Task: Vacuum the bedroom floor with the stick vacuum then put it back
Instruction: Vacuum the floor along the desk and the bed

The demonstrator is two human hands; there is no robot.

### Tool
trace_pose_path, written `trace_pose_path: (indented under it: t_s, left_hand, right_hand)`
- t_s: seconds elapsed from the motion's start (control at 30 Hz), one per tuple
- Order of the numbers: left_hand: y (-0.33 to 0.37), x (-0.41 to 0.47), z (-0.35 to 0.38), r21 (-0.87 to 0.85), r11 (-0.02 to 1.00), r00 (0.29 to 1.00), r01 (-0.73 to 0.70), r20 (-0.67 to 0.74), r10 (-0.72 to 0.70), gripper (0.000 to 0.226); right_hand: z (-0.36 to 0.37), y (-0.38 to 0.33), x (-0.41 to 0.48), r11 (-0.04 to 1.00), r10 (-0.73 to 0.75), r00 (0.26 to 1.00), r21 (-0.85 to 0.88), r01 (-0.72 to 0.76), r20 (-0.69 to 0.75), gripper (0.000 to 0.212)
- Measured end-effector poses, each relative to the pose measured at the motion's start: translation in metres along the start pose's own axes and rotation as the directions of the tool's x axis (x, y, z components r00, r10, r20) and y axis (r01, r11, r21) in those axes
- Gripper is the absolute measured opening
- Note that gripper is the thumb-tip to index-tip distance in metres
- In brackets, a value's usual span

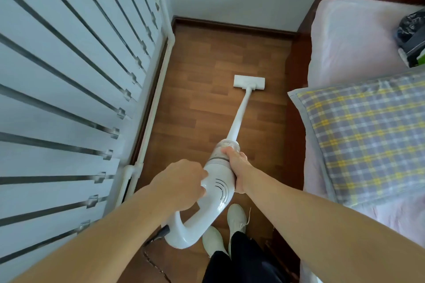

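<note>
A white stick vacuum [220,187] slants from my hands down to the wooden floor [197,99]. Its flat floor head [249,82] rests on the boards in the narrow aisle ahead of me. My left hand [181,185] is closed around the top of the looped handle. My right hand [236,167] grips the right side of the motor body, just below the clear dust cup [224,147]. The underside of the body and part of the handle are hidden by my hands.
A white radiator [69,99] with pipes runs along the left of the aisle. A bed [358,46] with a plaid pillow [372,135] borders the right. A wall with dark skirting [232,26] closes the far end. My feet in pale shoes [236,218] stand below the vacuum.
</note>
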State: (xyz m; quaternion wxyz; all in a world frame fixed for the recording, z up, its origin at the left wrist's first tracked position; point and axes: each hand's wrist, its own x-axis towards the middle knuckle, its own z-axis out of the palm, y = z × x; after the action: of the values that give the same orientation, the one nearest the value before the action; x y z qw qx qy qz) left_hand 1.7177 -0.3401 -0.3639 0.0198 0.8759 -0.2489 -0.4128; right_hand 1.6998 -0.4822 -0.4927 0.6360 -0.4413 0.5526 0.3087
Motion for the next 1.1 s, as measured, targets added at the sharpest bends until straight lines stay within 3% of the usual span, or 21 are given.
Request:
trace_pose_path:
  t_s: [0.53,0.7,1.1]
  left_hand:
    - [-0.087,-0.083,0.041,-0.145,0.959,0.97,0.244,0.013,-0.244,0.04]
    - [-0.092,-0.051,0.017,-0.224,0.941,0.962,0.253,-0.048,-0.27,0.043]
    - [-0.089,0.093,-0.085,-0.233,0.946,0.951,0.228,-0.158,-0.268,0.031]
  right_hand:
    - [0.108,0.059,-0.028,0.983,0.055,0.994,-0.182,-0.037,0.093,0.064]
    - [0.116,0.011,-0.009,0.972,0.013,0.997,-0.235,0.005,0.074,0.064]
    - [0.11,-0.161,0.054,0.972,-0.064,0.991,-0.218,0.089,0.118,0.069]
